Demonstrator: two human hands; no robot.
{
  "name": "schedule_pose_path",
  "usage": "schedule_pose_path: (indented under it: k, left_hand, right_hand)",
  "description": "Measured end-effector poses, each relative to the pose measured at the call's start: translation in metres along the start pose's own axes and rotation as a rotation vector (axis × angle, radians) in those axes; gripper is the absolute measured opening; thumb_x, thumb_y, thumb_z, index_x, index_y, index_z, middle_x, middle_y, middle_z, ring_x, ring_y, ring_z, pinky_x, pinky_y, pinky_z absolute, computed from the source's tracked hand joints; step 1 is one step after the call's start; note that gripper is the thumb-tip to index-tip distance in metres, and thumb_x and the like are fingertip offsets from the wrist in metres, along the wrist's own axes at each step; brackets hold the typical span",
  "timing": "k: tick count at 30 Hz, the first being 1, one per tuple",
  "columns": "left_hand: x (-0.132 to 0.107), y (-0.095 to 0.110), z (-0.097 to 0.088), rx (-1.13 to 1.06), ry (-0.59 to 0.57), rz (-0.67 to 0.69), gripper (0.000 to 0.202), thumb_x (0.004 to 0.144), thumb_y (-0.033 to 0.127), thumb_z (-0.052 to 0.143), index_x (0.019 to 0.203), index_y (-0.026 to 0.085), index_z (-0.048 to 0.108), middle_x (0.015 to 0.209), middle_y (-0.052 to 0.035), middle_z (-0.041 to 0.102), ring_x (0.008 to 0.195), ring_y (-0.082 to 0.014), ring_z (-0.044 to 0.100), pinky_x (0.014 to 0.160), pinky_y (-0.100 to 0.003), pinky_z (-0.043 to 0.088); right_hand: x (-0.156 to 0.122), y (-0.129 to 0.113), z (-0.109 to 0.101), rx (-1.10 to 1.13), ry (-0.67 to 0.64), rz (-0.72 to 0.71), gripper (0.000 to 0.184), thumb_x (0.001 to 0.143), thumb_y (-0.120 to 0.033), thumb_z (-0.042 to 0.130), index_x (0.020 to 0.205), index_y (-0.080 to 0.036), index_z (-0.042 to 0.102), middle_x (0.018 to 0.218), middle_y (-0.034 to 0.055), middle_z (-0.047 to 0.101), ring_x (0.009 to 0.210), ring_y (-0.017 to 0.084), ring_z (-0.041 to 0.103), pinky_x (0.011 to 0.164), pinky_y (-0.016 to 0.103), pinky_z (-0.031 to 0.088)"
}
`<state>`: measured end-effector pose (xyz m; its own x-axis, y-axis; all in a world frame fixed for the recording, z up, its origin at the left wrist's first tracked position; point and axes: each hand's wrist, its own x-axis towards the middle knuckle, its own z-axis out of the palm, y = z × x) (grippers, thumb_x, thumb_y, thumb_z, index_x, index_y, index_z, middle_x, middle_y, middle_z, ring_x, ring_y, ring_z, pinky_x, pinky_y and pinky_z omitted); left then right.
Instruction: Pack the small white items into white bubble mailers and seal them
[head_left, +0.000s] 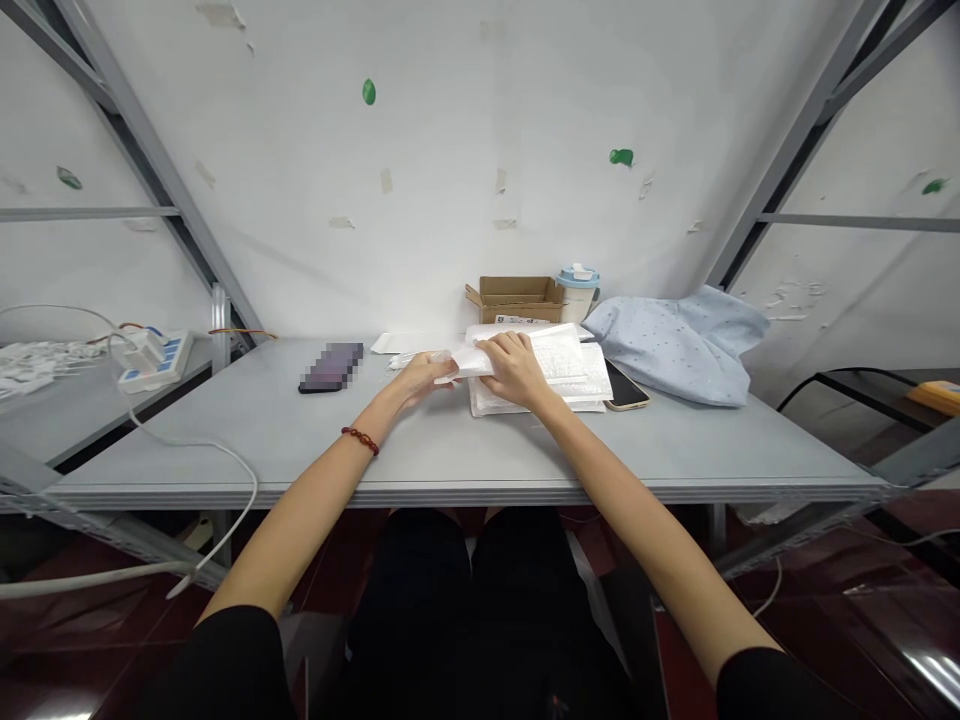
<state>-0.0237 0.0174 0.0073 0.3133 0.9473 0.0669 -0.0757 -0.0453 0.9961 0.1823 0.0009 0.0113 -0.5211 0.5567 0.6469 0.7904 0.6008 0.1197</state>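
Observation:
A white bubble mailer (pixel 469 361) spans the gap between my two hands, over the middle of the desk. My left hand (pixel 426 378) pinches its left end, thumb and fingers closed on it. Curled over its right part is my right hand (pixel 516 368), gripping from above. Beneath and to the right lies a stack of white bubble mailers (pixel 589 375), partly covered by my right hand and forearm. Some small white items (pixel 401 360) lie just behind my left hand; their kind is too small to tell.
An open cardboard box (pixel 521 297) and a lidded cup (pixel 577 293) stand by the wall. A light blue cloth (pixel 675 340) lies right, next to a black phone (pixel 624 388). Another phone (pixel 331 367) rests left. A power strip (pixel 157 362) and white cable (pixel 225 450) are farther left.

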Motion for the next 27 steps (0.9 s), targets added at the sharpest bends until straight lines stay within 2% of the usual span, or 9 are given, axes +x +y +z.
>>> schedule_pose_path:
  k: [5,9,12,15,18,22,27]
  left_hand:
    - [0.0,-0.003,0.012,0.065,0.103,0.032,0.026,0.06,0.032,0.081,0.061,0.017,0.059,0.056,0.0011,0.053,0.055,-0.0135,0.052,0.054,-0.028,0.04]
    - [0.003,-0.007,0.015,0.117,0.178,0.068,0.021,0.059,0.027,0.079,0.064,0.018,0.061,0.06,0.0016,0.058,0.062,-0.0144,0.055,0.059,-0.026,0.042]
    - [0.004,-0.01,0.015,0.183,0.238,0.055,0.014,0.061,0.023,0.073,0.061,0.018,0.06,0.061,0.0005,0.06,0.061,-0.0146,0.054,0.057,-0.026,0.041]
    - [0.003,-0.009,0.017,0.183,0.284,0.043,0.015,0.063,0.024,0.073,0.061,0.018,0.06,0.061,-0.0012,0.061,0.065,-0.0176,0.057,0.058,-0.027,0.042]
    - [0.001,-0.005,0.016,0.08,0.333,0.037,0.025,0.062,0.033,0.08,0.066,0.017,0.062,0.062,-0.0012,0.062,0.068,-0.0188,0.06,0.061,-0.028,0.044]
    - [0.001,0.002,0.011,-0.123,0.279,0.046,0.032,0.058,0.034,0.085,0.068,0.014,0.063,0.062,-0.0004,0.062,0.06,-0.0138,0.057,0.06,-0.026,0.045]
    - [0.001,0.006,0.006,-0.183,0.223,0.042,0.022,0.063,0.024,0.082,0.07,0.012,0.064,0.065,-0.0032,0.065,0.059,-0.0138,0.06,0.062,-0.028,0.049]
  right_hand:
    - [0.0,-0.003,-0.002,0.017,0.003,-0.051,0.042,0.079,-0.021,0.061,0.12,-0.014,0.06,0.11,0.0134,0.061,0.103,0.03,0.048,0.092,0.039,0.031]
    - [-0.001,-0.008,-0.002,-0.008,-0.028,-0.104,0.05,0.078,-0.023,0.063,0.126,-0.012,0.057,0.115,0.0152,0.06,0.106,0.031,0.047,0.095,0.042,0.03]
    - [-0.001,-0.015,-0.001,-0.048,-0.049,-0.146,0.057,0.079,-0.021,0.062,0.134,-0.01,0.052,0.123,0.0163,0.058,0.113,0.032,0.046,0.101,0.046,0.028]
    - [-0.001,-0.022,0.003,-0.097,-0.038,-0.17,0.061,0.081,-0.016,0.058,0.141,-0.009,0.046,0.135,0.0189,0.052,0.123,0.033,0.042,0.107,0.05,0.025]
    - [-0.001,-0.026,0.008,-0.155,-0.008,-0.158,0.058,0.086,-0.011,0.05,0.144,-0.009,0.043,0.142,0.0207,0.047,0.132,0.033,0.037,0.11,0.051,0.023]
    - [0.0,-0.025,0.015,-0.219,0.054,-0.092,0.052,0.092,-0.004,0.038,0.142,-0.013,0.048,0.139,0.0193,0.051,0.13,0.03,0.041,0.108,0.05,0.027]
    - [0.001,-0.02,0.019,-0.256,0.114,-0.001,0.048,0.093,-0.001,0.04,0.131,-0.022,0.058,0.127,0.0146,0.059,0.12,0.027,0.047,0.103,0.051,0.028]
